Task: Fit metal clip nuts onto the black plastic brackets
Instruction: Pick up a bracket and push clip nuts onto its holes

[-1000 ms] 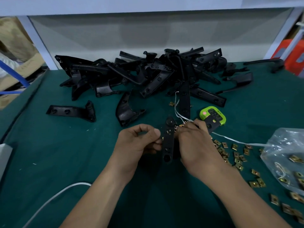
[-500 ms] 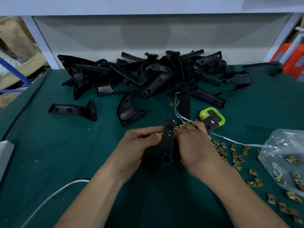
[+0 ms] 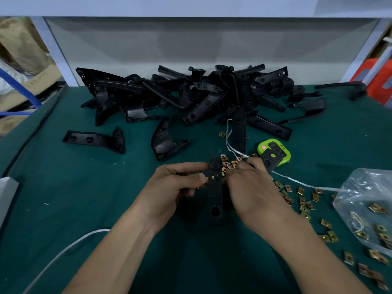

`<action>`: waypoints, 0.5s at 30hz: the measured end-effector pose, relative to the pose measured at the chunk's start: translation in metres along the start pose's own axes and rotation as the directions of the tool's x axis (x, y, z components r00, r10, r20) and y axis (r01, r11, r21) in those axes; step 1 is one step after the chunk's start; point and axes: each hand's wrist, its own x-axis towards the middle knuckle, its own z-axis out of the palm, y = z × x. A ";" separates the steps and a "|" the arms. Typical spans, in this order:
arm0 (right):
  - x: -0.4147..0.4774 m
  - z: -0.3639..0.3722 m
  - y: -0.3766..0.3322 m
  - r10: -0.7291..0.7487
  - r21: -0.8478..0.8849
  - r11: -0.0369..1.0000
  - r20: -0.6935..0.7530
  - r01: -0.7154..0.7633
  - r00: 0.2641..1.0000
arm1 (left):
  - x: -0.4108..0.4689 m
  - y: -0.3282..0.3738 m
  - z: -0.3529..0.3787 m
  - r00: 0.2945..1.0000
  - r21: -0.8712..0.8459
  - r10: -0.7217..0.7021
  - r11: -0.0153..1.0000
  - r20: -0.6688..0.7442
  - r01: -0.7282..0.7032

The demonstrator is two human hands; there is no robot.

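The left hand (image 3: 169, 185) has a narrow grip, thumb and forefinger pinching a brass-coloured clip nut (image 3: 209, 178) against the left edge of a black plastic bracket (image 3: 215, 194); the right hand (image 3: 252, 187) grips that bracket from its right side, above the middle of the table (image 3: 63, 187), nearer its front edge. Toward the right edge loose clip nuts (image 3: 301, 196) lie scattered beside a clear plastic bag (image 3: 369, 200); a green timer (image 3: 273, 152) sits just beyond the right hand; a pile of brackets (image 3: 212, 96) lies along the back edge.
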 end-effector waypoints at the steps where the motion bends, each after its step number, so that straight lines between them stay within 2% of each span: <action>1: 0.000 0.000 0.000 0.001 0.001 1.000 0.002 -0.001 1.000 | 0.000 0.000 0.000 1.000 -0.005 -0.003 1.000 -0.008 0.003; 6: 0.000 0.002 -0.003 -0.001 -0.016 1.000 0.012 0.001 1.000 | 0.000 0.000 0.002 0.999 -0.021 -0.008 1.000 -0.043 0.007; 15: -0.002 0.001 -0.006 -0.001 0.000 1.000 0.036 0.001 0.999 | -0.005 -0.002 0.005 0.997 0.106 0.067 0.992 -0.030 -0.063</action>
